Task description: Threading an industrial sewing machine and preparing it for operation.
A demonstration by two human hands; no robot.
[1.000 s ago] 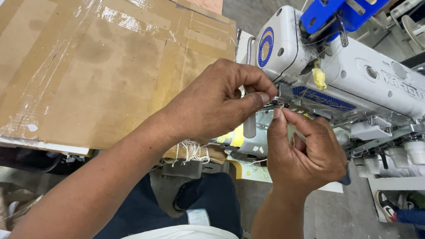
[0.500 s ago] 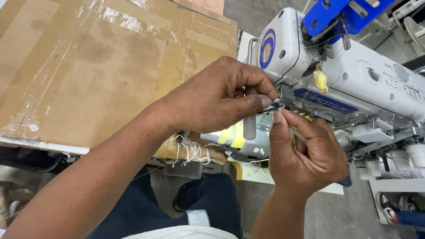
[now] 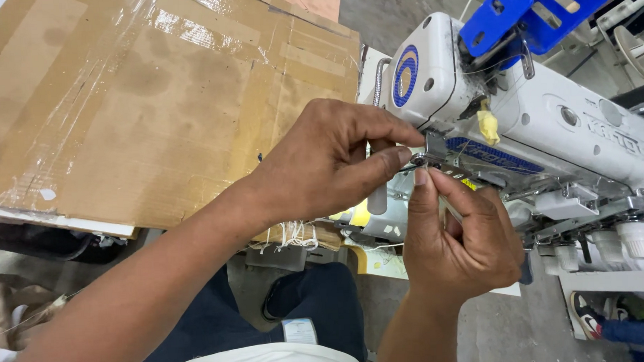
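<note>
We are keeping our right hand (image 3: 458, 242) low and nearest us, fingers curled, its raised forefinger pressing up against a small metal part (image 3: 419, 159) at the face of the white sewing machine (image 3: 548, 123). Our left hand (image 3: 328, 166) is pinching that same part between thumb and forefinger. Since a moment ago both hands are barely shifting, so we are judging the fiddly work unfinished. The part is looking tiny, shiny, mostly hidden. Beyond, taped cardboard (image 3: 141, 102) is covering the counter.
</note>
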